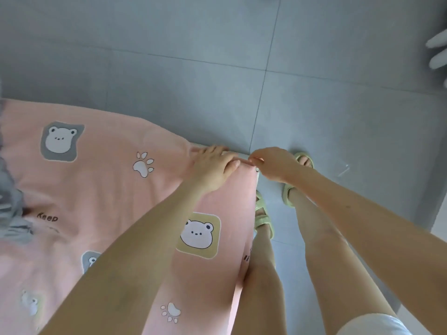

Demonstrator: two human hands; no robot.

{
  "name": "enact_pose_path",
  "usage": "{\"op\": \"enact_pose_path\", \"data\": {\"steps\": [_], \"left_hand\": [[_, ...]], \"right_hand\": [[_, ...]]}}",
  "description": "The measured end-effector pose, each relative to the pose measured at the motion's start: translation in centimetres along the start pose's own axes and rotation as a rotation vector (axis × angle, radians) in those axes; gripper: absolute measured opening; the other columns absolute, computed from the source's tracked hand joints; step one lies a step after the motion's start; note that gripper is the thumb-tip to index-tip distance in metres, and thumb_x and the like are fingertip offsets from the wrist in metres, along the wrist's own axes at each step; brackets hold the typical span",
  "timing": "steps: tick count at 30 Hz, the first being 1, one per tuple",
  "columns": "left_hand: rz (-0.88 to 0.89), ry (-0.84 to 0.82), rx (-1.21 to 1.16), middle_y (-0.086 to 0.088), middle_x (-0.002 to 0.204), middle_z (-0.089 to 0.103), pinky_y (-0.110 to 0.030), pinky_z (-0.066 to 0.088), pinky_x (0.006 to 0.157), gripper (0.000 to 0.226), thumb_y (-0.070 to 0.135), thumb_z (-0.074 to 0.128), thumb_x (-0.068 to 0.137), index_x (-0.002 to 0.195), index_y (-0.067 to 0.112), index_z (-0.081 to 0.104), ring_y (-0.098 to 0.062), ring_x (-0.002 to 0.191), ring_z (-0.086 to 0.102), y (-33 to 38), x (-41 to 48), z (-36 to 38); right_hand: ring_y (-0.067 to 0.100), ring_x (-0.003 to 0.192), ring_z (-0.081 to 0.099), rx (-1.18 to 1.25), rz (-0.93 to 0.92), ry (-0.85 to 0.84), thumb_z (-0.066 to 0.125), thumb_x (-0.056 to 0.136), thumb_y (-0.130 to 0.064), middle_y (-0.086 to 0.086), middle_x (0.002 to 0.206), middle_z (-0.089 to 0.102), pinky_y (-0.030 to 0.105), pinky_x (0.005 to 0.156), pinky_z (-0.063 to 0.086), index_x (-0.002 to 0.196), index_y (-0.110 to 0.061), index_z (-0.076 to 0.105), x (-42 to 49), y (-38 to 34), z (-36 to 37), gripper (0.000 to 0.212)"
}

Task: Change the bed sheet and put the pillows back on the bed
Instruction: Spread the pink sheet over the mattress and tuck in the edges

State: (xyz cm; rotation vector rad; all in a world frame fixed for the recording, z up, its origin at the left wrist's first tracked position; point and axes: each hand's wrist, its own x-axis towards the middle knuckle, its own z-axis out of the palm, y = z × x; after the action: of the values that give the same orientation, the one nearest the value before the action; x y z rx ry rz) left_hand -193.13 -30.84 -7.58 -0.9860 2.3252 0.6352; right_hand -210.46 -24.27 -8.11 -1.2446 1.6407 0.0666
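From the head camera, a person leans over a pink cloth bed sheet (101, 189) that lies flat over the bed. Both bare arms reach down to the far right corner of the sheet.

The left hand (212, 166) lies palm down on that corner. Its fingers bend over the edge and hold the cloth, and its thumb points to the other hand. The right hand (273, 164) is just beside the corner, off the sheet. Its fingertips (254, 161) are pressed close together and pinch the sheet's edge. The two hands almost touch.

On the sheet there are four bear faces (60, 141); one is half hidden under the left arm. There are two paw prints (142, 164) and the word "Keep".

A crumpled grey cloth (11, 206) lies on the sheet's left side. Two soft green slippers (262, 220) are on the person's feet, just beside the sheet's right edge, on the grey tiled floor (169, 68). The person wears white shorts (375, 325).
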Motion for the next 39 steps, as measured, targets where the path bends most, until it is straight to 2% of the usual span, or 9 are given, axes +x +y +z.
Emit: {"op": "enact_pose_path", "data": {"steps": [2, 4, 7, 13, 25, 30, 32, 35, 39], "left_hand": [[-0.083, 0.240, -0.137, -0.008, 0.119, 0.062, -0.037, 0.036, 0.092, 0.043, 0.040, 0.036, 0.094, 0.116, 0.017, 0.064, -0.029, 0.111, 0.055, 0.7, -1.3, -1.4], [-0.211, 0.438, -0.192, -0.008, 0.100, 0.068, -0.034, 0.042, 0.081, 0.038, 0.033, 0.038, 0.088, 0.099, 0.013, 0.069, -0.031, 0.093, 0.062, 0.5, -2.9, -3.3], [-0.481, 0.425, -0.279, -0.011, 0.090, 0.065, -0.036, 0.040, 0.075, 0.036, 0.029, 0.036, 0.088, 0.086, 0.010, 0.067, -0.035, 0.089, 0.058, -1.5, -5.4, -6.5], [-0.968, 0.385, -0.479, -0.018, 0.106, 0.061, -0.036, 0.040, 0.084, 0.027, 0.024, 0.046, 0.094, 0.107, 0.012, 0.066, -0.038, 0.100, 0.054, -7.0, -10.2, -9.5], [-1.394, 0.420, -0.723, -0.015, 0.120, 0.059, -0.032, 0.037, 0.094, 0.033, 0.028, 0.041, 0.098, 0.122, 0.013, 0.059, -0.032, 0.112, 0.054, -17.6, -16.3, -16.9], [-1.558, 0.443, -0.921, -0.010, 0.123, 0.059, -0.028, 0.039, 0.092, 0.031, 0.026, 0.041, 0.096, 0.119, 0.017, 0.059, -0.028, 0.113, 0.055, -22.7, -18.2, -22.5], [-1.582, 0.487, -0.965, -0.010, 0.124, 0.059, -0.027, 0.039, 0.092, 0.031, 0.026, 0.041, 0.096, 0.119, 0.017, 0.059, -0.026, 0.113, 0.055, -24.8, -18.7, -25.0], [-1.585, 0.575, -0.977, -0.006, 0.123, 0.061, -0.025, 0.042, 0.088, 0.031, 0.023, 0.041, 0.097, 0.120, 0.015, 0.060, -0.022, 0.110, 0.057, -28.5, -19.2, -29.2], [-1.656, 0.704, -1.049, -0.005, 0.120, 0.062, -0.030, 0.047, 0.086, 0.030, 0.025, 0.041, 0.096, 0.118, 0.020, 0.062, -0.024, 0.108, 0.057, -35.7, -20.0, -34.7]], "right_hand": [[0.025, 0.109, 0.054, 0.044, 0.013, 0.061, 0.036, 0.101, -0.026, 0.004, 0.117, 0.063, 0.033, 0.087, 0.042, 0.112, -0.017, 0.063, -1.0, -1.1, -1.8, 0.032], [0.027, 0.108, 0.055, 0.022, -0.040, 0.043, 0.036, 0.100, -0.024, 0.006, 0.115, 0.064, 0.035, 0.089, 0.044, 0.112, -0.014, 0.063, -2.0, -2.9, -4.2, 0.031], [0.028, 0.102, 0.057, -0.060, -0.156, -0.012, 0.038, 0.098, -0.020, 0.008, 0.105, 0.066, 0.036, 0.086, 0.046, 0.104, -0.008, 0.064, -3.3, -6.2, -8.3, 0.029], [0.031, 0.093, 0.058, -0.200, -0.347, 0.028, 0.040, 0.096, -0.016, 0.013, 0.096, 0.065, 0.038, 0.081, 0.047, 0.099, -0.001, 0.062, -2.8, -14.3, -16.2, 0.028], [0.042, 0.084, 0.061, -0.308, -0.569, -0.215, 0.046, 0.094, -0.016, 0.030, 0.087, 0.063, 0.043, 0.072, 0.049, 0.084, 0.010, 0.058, 5.3, -38.0, -22.5, 0.030], [0.041, 0.082, 0.063, -0.378, -0.611, -0.338, 0.049, 0.093, -0.015, 0.009, 0.068, 0.064, 0.049, 0.081, 0.051, 0.080, 0.003, 0.064, 10.0, -48.4, -24.8, 0.027], [0.033, 0.072, 0.064, -0.348, -0.626, -0.365, 0.049, 0.094, -0.014, 0.000, 0.062, 0.062, 0.041, 0.074, 0.052, 0.079, -0.002, 0.065, 11.4, -53.0, -25.4, 0.025], [0.020, 0.063, 0.058, -0.360, -0.668, -0.422, 0.047, 0.095, -0.014, 0.007, 0.074, 0.063, 0.026, 0.062, 0.044, 0.086, -0.005, 0.064, 13.2, -59.8, -26.3, 0.021], [0.018, 0.068, 0.063, -0.441, -0.802, -0.490, 0.046, 0.096, -0.020, 0.006, 0.080, 0.067, 0.031, 0.070, 0.048, 0.089, -0.004, 0.065, 16.4, -69.5, -27.5, 0.026]]}}
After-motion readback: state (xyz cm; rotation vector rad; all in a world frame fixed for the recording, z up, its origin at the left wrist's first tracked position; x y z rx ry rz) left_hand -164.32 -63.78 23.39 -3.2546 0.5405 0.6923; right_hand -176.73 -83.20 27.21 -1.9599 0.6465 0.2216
